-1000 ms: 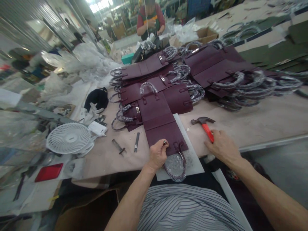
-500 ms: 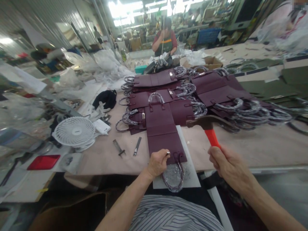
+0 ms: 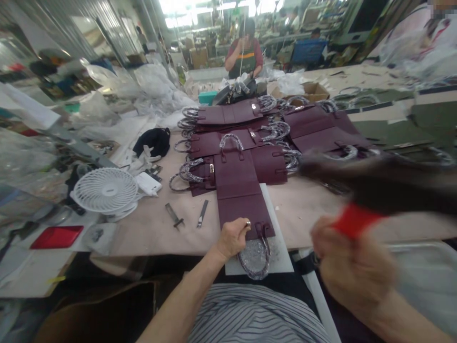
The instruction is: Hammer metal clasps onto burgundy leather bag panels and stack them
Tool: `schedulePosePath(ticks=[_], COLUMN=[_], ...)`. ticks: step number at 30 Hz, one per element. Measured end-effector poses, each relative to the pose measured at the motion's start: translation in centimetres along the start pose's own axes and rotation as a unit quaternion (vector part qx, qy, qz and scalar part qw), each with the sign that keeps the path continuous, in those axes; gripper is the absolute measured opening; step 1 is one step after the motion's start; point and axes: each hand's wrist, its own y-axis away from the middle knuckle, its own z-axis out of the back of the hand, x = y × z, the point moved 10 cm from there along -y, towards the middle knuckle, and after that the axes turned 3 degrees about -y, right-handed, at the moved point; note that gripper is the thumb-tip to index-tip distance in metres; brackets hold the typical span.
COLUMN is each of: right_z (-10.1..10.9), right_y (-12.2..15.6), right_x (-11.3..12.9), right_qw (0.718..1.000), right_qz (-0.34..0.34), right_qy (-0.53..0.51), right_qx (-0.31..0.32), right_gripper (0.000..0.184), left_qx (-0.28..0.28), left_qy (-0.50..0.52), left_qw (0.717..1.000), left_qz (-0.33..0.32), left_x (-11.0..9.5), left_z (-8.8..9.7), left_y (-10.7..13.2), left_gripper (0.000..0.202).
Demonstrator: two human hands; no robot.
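Observation:
A burgundy leather bag panel (image 3: 238, 177) lies lengthwise in front of me, its near end over a white board (image 3: 283, 252). Its near handle (image 3: 254, 274), wrapped in clear plastic, hangs past the panel's end. My left hand (image 3: 232, 237) is closed on the panel near that handle, pinching a small shiny metal piece (image 3: 248, 223) whose lower part is hidden by the fingers. My right hand (image 3: 353, 267) grips a hammer (image 3: 360, 221) by its red handle. The hammer is raised close to the camera, right of the panel, and smeared by motion.
More burgundy bag panels (image 3: 228, 114) are stacked behind. A white fan (image 3: 106, 190), a blade-like metal tool (image 3: 202, 213) and another metal tool (image 3: 174, 215) lie left. A red tray-like object (image 3: 57, 237) is farther left. A person (image 3: 244, 52) sits across the table.
My right hand has lifted the hammer up and toward the camera, to the right. My left hand stays on the panel with the metal piece; the view has shifted slightly.

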Motion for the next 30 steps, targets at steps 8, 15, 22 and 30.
schedulePosePath(ticks=[8,15,22,30], right_z=[-6.6,-8.2,-9.1,-15.4], right_y=[1.2,0.4,-0.6,4.1], right_x=[-8.3,-20.5,-14.3,-10.7], right_qw=[0.971,0.948,0.979,0.987], right_qz=[-0.066,-0.267,0.014,0.016], right_qy=[0.046,0.021,0.201,0.154], right_qx=[0.225,0.173,0.02,-0.033], right_gripper=[0.039,0.035,0.03,0.031], left_qx=[-0.003,0.006,0.01,-0.073], left_qy=[-0.004,-0.003,0.006,0.173], left_qw=[1.0,1.0,0.998,0.951], left_qz=[0.0,0.025,0.055,0.247], left_x=[-0.1,-0.2,0.0,4.6], left_z=[0.0,-0.3,-0.5,-0.3], left_y=[0.1,0.0,0.0,-0.1], left_gripper=[0.015,0.014,0.016,0.027])
